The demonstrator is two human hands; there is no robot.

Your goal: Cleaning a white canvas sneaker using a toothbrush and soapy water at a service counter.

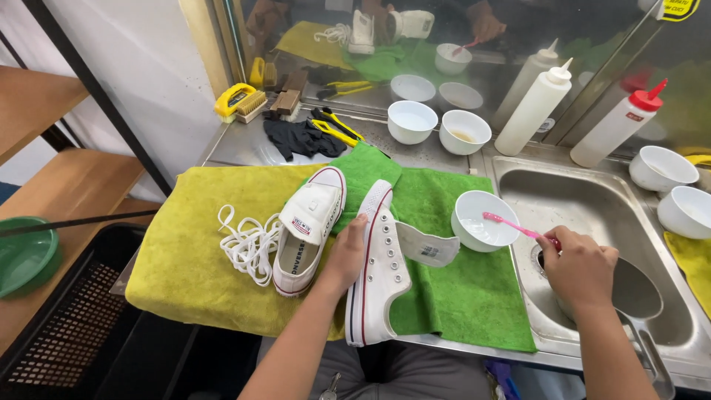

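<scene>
Nearest the camera, one white sneaker (379, 270) lies on its side on the green towel (452, 296), the left hand (346, 254) gripping its side. Closed fingers of the right hand (580, 268) pinch a pink toothbrush (513, 226), bristles dipped in a white bowl (483, 221) beside the steel sink (592, 200). Another sneaker (307, 230) and loose laces (248, 244) rest on the yellow towel (185, 274).

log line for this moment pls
left hand steadies white sneaker on green towel | right hand dips pink toothbrush in white bowl

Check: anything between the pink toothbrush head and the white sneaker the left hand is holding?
Only the white bowl's near rim. The pink toothbrush, in the right hand, rests inside that bowl; green towel lies bare between bowl and sneaker, steadied by left hand.
</scene>
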